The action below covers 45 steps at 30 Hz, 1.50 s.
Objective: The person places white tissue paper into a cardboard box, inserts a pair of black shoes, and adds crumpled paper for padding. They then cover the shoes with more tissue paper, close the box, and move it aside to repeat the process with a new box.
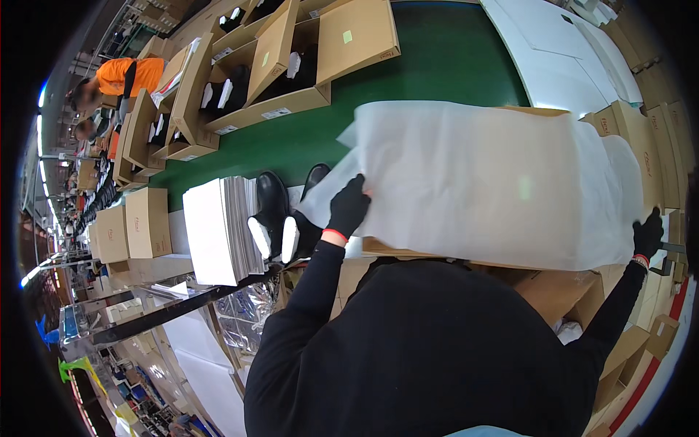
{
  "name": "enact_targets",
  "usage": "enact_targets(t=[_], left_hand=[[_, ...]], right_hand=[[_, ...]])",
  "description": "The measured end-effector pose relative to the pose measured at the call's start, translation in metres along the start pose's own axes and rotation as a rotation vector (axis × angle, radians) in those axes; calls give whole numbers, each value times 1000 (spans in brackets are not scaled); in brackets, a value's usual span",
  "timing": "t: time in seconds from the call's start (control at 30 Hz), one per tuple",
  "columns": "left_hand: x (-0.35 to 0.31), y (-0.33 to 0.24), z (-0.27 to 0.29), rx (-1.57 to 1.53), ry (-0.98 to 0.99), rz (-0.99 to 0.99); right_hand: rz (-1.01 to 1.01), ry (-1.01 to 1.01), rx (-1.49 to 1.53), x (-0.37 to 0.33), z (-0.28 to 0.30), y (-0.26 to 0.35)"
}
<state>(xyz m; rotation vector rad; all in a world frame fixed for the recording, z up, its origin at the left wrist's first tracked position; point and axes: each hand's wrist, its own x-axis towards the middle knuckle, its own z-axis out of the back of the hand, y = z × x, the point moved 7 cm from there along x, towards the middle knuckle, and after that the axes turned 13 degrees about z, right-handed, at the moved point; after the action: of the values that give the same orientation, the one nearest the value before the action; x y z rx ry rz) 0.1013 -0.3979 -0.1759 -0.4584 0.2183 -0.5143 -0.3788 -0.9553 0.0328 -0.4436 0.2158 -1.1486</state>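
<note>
A wide sheet of white, see-through tissue paper (466, 182) is spread over an open cardboard box, whose brown edge (437, 252) shows along the near side. My left hand (349, 207), in a black glove, is closed on the paper's left part, where a corner folds over. At the far right my right hand (647, 234), also gloved, pinches the paper's right end. Beside my left hand stand a black boot (271, 200) and a second black boot (309, 231), each with white paper on it. The paper hides the inside of the box.
A stack of white sheets (218, 229) stands left of the boots. Open shoe boxes (269, 109) with black footwear line the green conveyor belt (437, 51). Closed cartons (148, 222) sit at left, more boxes (633, 146) at right. A person in orange (131, 76) works far left.
</note>
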Motion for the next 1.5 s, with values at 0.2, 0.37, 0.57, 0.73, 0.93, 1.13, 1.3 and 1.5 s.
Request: enact_targets(t=[0.2, 0.37, 0.57, 0.73, 0.93, 1.13, 1.3, 1.5], left_hand=[[-12, -51, -23, -43, 281, -78], [-26, -52, 0, -194, -13, -98], [-10, -50, -5, -176, -39, -115], [-4, -68, 11, -49, 58, -179], [-25, -54, -12, 4, 248, -163], [-55, -43, 9, -338, 360, -30], [-62, 40, 119, -312, -112, 26], [-132, 192, 182, 147, 23, 447]], right_hand=[[724, -652, 389, -53, 97, 191], [1211, -32, 431, -122, 71, 353], [1376, -9, 329, -135, 27, 470], [1162, 158, 251, -120, -25, 534], [1223, 126, 284, -118, -25, 532], [1236, 39, 369, -165, -22, 521], [1298, 106, 441, -154, -53, 555], [1330, 43, 418, -160, -7, 527]])
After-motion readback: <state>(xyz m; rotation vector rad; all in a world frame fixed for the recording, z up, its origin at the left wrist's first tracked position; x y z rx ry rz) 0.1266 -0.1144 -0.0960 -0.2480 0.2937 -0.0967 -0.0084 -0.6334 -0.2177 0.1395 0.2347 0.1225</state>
